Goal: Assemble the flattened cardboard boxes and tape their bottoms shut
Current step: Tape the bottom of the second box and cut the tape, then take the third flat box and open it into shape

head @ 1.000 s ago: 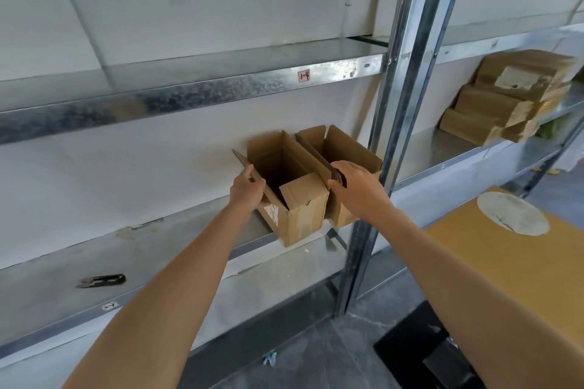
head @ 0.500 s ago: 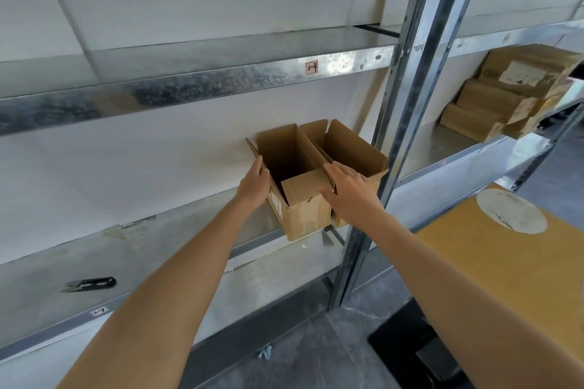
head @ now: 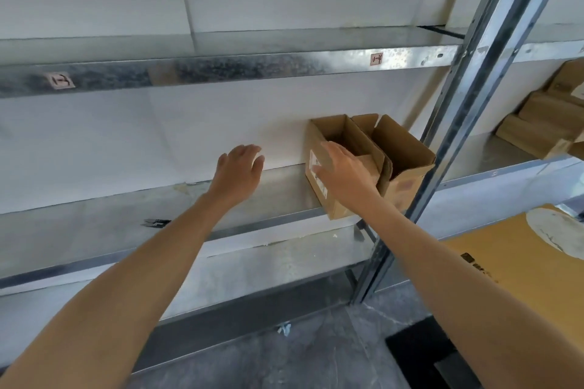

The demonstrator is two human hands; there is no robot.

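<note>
Fingers (head: 328,151) of the right hand (head: 344,180) lie flat on an open cardboard box (head: 313,151) on the shelf (head: 284,186), a second box (head: 407,174) at its three o'clock; left hand (head: 240,174) hovers at nine o'clock, fingers loosely spread.

Shelf beam (head: 252,68): galvanised sheet metal, spangled grey, semi-glossy with dull dark patches.
Shelf deck (head: 94,230): the same metal, scuffed and largely matt.
Upright post (head: 493,57): bright metal, glossy, perforated along one edge.
Left box (head: 333,210) and right box (head: 407,151): brown corrugated cardboard, matt.
Label (head: 323,188) on the left box: white printed paper.
Wall (head: 189,136): white panels, smooth, matt.
Floor (head: 316,354): dark grey, mottled, stone-like, low sheen.
Large sheet (head: 505,249), near right: yellow-brown cardboard, matt, with a rough white patch.
</note>
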